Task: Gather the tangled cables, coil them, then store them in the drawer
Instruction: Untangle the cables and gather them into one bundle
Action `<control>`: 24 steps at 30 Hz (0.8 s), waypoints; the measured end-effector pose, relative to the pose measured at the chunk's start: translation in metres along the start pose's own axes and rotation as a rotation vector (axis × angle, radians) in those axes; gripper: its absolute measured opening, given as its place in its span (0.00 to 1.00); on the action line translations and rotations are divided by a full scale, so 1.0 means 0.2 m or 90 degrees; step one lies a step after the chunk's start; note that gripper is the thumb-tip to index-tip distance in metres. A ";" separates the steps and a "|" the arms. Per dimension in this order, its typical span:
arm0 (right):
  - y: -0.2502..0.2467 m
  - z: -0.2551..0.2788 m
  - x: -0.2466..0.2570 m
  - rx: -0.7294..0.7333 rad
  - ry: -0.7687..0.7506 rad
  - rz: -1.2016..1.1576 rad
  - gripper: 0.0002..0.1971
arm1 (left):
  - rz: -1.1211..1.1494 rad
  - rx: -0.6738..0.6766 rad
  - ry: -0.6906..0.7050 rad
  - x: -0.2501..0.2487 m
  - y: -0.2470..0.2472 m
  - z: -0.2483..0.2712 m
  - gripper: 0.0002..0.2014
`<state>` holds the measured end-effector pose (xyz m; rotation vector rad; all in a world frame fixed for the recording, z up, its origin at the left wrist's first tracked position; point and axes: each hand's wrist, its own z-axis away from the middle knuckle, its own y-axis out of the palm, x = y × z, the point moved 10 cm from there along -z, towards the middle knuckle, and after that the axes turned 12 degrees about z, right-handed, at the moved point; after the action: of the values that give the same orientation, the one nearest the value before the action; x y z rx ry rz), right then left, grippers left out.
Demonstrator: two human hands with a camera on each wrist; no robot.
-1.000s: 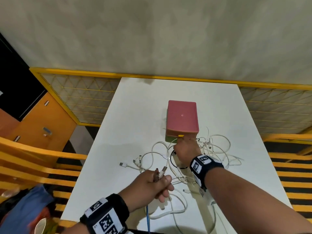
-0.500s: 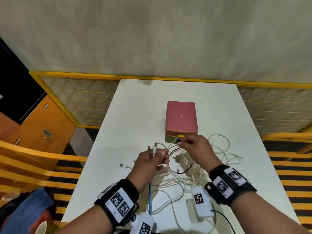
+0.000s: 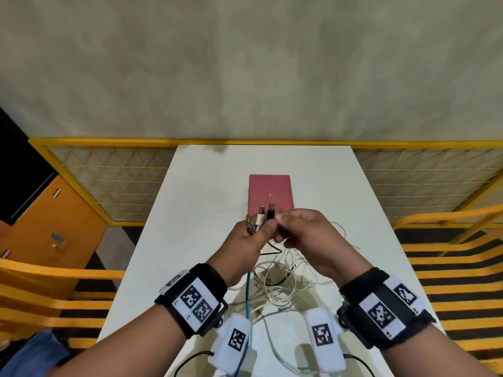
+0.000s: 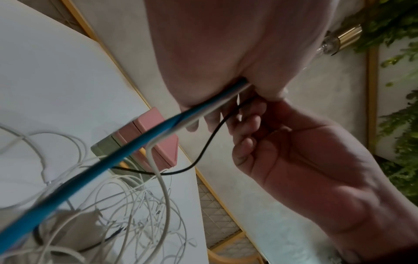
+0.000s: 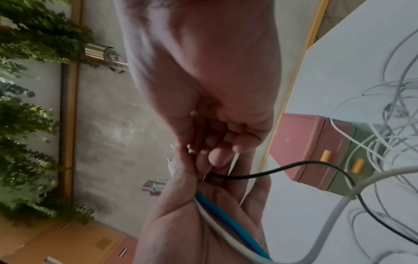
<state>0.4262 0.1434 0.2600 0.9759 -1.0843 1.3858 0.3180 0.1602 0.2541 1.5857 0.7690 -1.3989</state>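
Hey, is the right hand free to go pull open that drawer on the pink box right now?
Probably not yet. The right hand is pinching the black cable beside the left hand, so it is occupied. The yellow drawer handles face the person, but white cables drape across the pink box front.

The table (image 3: 206,186) looks smooth and matt white — the cables (image 3: 283,281) thin, plastic-sheathed; the pink drawer box (image 3: 270,190) matt plastic; the wall (image 3: 245,63) rough plaster.

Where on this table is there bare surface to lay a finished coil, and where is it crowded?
Bare: the far strip of the table beyond the pink drawer box, and the stretches on either side of the box. Crowded: the near middle, where the tangled cables spread beneath the left hand and right hand.
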 end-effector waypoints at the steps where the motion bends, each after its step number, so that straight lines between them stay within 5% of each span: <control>1: 0.01 0.01 0.00 0.018 0.010 -0.026 0.11 | 0.007 -0.018 -0.003 0.01 -0.03 0.00 0.17; 5: 0.02 0.04 -0.14 0.034 0.125 -0.064 0.22 | 0.105 -0.147 0.007 -0.01 -0.17 0.03 0.14; 8: 0.14 0.09 -0.32 0.107 0.276 -0.104 0.30 | 0.180 -0.137 0.012 -0.07 -0.15 0.04 0.16; 11: 0.27 0.08 -0.36 0.158 0.325 -0.213 0.24 | 0.200 -0.112 -0.006 -0.12 -0.10 0.06 0.16; 14: 0.27 0.01 -0.32 0.105 0.326 -0.364 0.15 | 0.174 -0.115 -0.033 -0.09 -0.09 0.12 0.17; 19: 0.01 -0.05 -0.30 -0.055 0.304 -0.499 0.19 | 0.107 -0.036 -0.222 0.11 -0.16 0.32 0.21; 24: -0.15 -0.06 -0.34 -0.102 0.279 -0.470 0.18 | -0.083 0.063 -0.460 0.32 -0.33 0.60 0.20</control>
<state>0.4624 0.1383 0.1939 0.7853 -0.4201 0.8250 0.2179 0.0769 0.1785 0.9813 0.3687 -1.9584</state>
